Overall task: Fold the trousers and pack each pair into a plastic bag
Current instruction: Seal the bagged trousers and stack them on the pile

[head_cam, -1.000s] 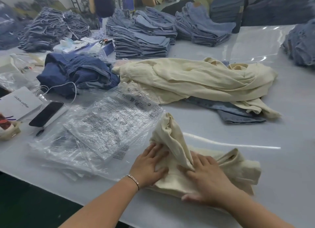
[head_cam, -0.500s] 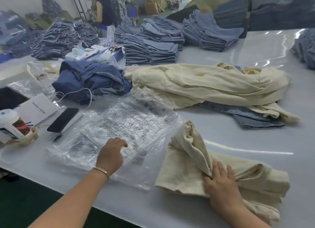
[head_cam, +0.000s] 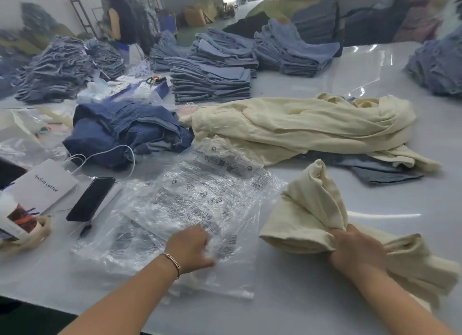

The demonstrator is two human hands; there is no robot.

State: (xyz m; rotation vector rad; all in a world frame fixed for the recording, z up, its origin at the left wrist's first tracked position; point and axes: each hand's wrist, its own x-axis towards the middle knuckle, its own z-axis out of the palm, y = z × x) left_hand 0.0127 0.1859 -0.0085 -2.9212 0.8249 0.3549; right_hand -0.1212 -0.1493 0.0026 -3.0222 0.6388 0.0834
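Observation:
A folded cream pair of trousers (head_cam: 302, 217) lies at the front right of the white table (head_cam: 312, 297). My right hand (head_cam: 355, 249) grips its bunched middle, fingers curled into the cloth. To the left lies a pile of clear printed plastic bags (head_cam: 195, 199). My left hand (head_cam: 192, 249) is on the near edge of the top bag, fingers curled and blurred; whether they pinch the film is unclear. More unfolded cream trousers (head_cam: 307, 124) lie heaped behind, over a blue denim pair (head_cam: 385, 172).
A dark blue denim heap (head_cam: 125, 132) sits left of centre. A black phone (head_cam: 91, 198), a white paper bag (head_cam: 42, 184) and a cup (head_cam: 17, 222) lie at the left. Stacks of folded jeans (head_cam: 212, 84) fill the back. A person (head_cam: 120, 22) stands far behind.
My left hand left the cream trousers and moved left onto the plastic bags, then nearer along the top bag. My right hand went from pressing flat to gripping the folded trousers.

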